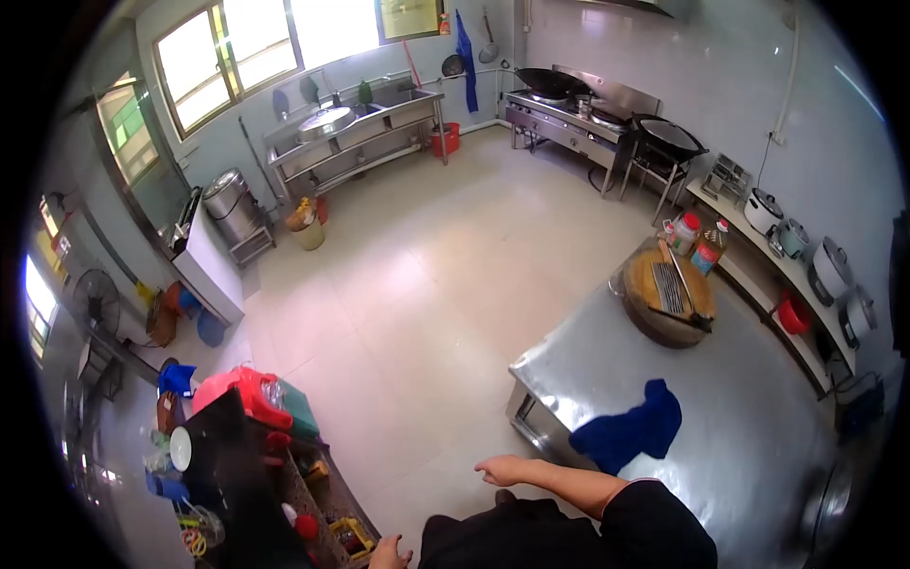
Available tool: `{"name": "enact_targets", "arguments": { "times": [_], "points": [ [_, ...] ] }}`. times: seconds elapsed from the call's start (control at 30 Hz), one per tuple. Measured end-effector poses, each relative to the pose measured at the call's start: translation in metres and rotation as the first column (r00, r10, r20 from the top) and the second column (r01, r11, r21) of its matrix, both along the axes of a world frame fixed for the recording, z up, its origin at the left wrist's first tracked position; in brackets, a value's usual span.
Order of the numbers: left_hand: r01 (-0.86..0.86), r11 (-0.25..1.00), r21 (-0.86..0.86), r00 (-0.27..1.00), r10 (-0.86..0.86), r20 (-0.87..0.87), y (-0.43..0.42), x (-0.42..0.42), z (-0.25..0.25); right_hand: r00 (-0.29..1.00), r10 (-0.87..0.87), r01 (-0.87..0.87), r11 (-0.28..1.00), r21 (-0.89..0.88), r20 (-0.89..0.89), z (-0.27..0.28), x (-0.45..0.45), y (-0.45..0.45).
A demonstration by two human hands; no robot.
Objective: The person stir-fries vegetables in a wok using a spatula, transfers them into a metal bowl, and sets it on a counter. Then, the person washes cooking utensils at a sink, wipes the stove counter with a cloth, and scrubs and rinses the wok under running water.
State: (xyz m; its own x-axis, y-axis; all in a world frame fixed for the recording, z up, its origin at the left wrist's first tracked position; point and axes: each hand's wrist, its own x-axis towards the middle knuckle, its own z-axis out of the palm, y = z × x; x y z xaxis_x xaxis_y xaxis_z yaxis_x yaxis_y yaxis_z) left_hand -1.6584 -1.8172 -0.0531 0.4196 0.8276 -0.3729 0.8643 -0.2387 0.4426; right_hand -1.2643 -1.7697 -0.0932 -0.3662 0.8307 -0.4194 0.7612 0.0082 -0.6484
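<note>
My right hand (pixel 502 469) is held out over the floor, left of the steel table (pixel 559 370). Its fingers are loosely stretched and nothing shows in them. Nearest to that arm is a dark blue cloth (pixel 630 429), crumpled on the table's near edge. Low at the bottom edge of the view is my left hand (pixel 389 554), partly cut off, with its fingers apart and nothing visible in it. Beside it stands a dark cabinet with an open drawer (pixel 327 488), which holds a yellow item (pixel 351 537) and other small things.
A round chopping board (pixel 654 327) with a knife (pixel 681 277) lies on the table's far end. Bottles (pixel 709 248) stand behind it. Further off are a sink (pixel 351 123), a stove (pixel 569 119), a wok (pixel 668 137), a bin (pixel 307 232) and a shelf of cookers (pixel 761 211).
</note>
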Motion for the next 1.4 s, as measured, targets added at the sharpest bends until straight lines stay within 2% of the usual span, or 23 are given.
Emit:
{"name": "enact_targets", "arguments": {
  "times": [0.13,0.2,0.23,0.27,0.33,0.37,0.4,0.43,0.47,0.57,0.63,0.7,0.77,0.8,0.87,0.93,1.0,1.03,1.1,1.23,1.3,1.33,1.4],
  "points": [
    [-0.051,0.992,-0.113,0.999,0.052,0.005,0.098,0.023,-0.007,0.995,-0.096,0.096,0.994,0.043,-0.015,-0.007,0.034,0.097],
    [0.042,0.996,-0.078,0.997,-0.047,-0.063,0.162,0.033,-0.01,0.985,-0.168,0.17,0.983,0.062,-0.032,-0.023,0.051,0.145],
    [0.024,0.978,-0.21,0.985,-0.058,-0.161,0.193,0.035,-0.011,0.971,-0.233,0.236,0.969,0.077,-0.05,-0.03,0.058,0.163],
    [0.029,0.976,-0.215,0.985,-0.064,-0.158,0.225,0.031,-0.029,0.97,-0.239,0.241,0.968,0.073,-0.047,-0.032,0.066,0.181],
    [0.223,0.966,-0.13,0.952,-0.245,-0.182,0.314,0.014,-0.089,0.961,-0.276,0.275,0.961,0.02,0.024,-0.031,0.082,0.223],
    [0.109,0.946,-0.307,0.956,-0.184,-0.229,0.363,0.025,-0.089,0.958,-0.284,0.284,0.959,0.022,0.03,-0.034,0.086,0.24],
    [0.124,0.952,-0.278,0.953,-0.192,-0.232,0.406,0.047,-0.048,0.948,-0.301,0.305,0.952,-0.026,0.101,-0.039,0.091,0.253],
    [0.203,0.961,-0.186,0.95,-0.24,-0.201,0.45,0.059,-0.034,0.932,-0.318,0.333,0.941,-0.066,0.172,-0.042,0.094,0.274],
    [0.164,0.972,-0.167,0.969,-0.19,-0.158,0.493,0.082,-0.02,0.926,-0.332,0.346,0.937,-0.053,0.182,-0.038,0.099,0.297],
    [0.339,0.941,0.025,0.941,-0.338,-0.034,0.618,0.15,0.009,0.927,-0.359,0.367,0.928,-0.066,0.105,-0.018,0.109,0.345],
    [0.435,0.896,0.087,0.898,-0.438,0.027,0.69,0.211,0.042,0.903,-0.423,0.428,0.902,-0.056,0.075,-0.011,0.125,0.377],
    [0.502,0.855,0.13,0.837,-0.519,0.176,0.756,0.276,0.073,0.862,-0.505,0.506,0.863,-0.001,0.048,-0.019,0.151,0.413],
    [0.506,0.851,0.142,0.784,-0.522,0.336,0.828,0.352,0.088,0.838,-0.542,0.545,0.837,-0.058,0.064,-0.046,0.192,0.455],
    [0.506,0.853,0.13,0.786,-0.518,0.338,0.862,0.387,0.09,0.836,-0.54,0.549,0.828,-0.114,0.102,-0.053,0.222,0.48],
    [0.431,0.895,0.113,0.781,-0.433,0.45,0.913,0.434,0.104,0.85,-0.498,0.521,0.845,-0.125,0.173,-0.044,0.27,0.538],
    [0.373,0.92,0.118,0.825,-0.387,0.413,0.962,0.457,0.095,0.839,-0.524,0.529,0.849,0.006,0.15,-0.031,0.318,0.601],
    [0.455,0.864,0.215,0.889,-0.454,-0.057,0.996,0.458,0.077,0.855,-0.51,0.514,0.857,-0.022,0.1,-0.021,0.358,0.666],
    [0.429,0.88,0.205,0.903,-0.424,-0.069,1.013,0.456,0.072,0.86,-0.502,0.504,0.864,0.006,0.091,-0.016,0.377,0.7],
    [0.366,0.927,0.087,0.913,-0.339,-0.227,1.045,0.452,0.058,0.886,-0.459,0.459,0.888,0.017,0.066,0.009,0.414,0.769],
    [0.217,0.976,0.028,0.971,-0.213,-0.11,1.102,0.447,0.005,0.915,-0.404,0.402,0.91,0.106,-0.002,0.031,0.493,0.908],
    [0.205,0.964,-0.168,0.933,-0.244,-0.264,1.137,0.455,-0.035,0.917,-0.398,0.383,0.895,0.227,0.02,0.036,0.538,0.972],
    [0.234,0.958,-0.165,0.927,-0.27,-0.259,1.17,0.483,-0.037,0.905,-0.424,0.408,0.883,0.231,0.024,0.034,0.566,1.005],
    [0.195,0.883,-0.428,0.842,-0.374,-0.388,1.217,0.532,-0.031,0.88,-0.472,0.437,0.849,0.296,0.055,0.018,0.608,1.05]
  ]
}}
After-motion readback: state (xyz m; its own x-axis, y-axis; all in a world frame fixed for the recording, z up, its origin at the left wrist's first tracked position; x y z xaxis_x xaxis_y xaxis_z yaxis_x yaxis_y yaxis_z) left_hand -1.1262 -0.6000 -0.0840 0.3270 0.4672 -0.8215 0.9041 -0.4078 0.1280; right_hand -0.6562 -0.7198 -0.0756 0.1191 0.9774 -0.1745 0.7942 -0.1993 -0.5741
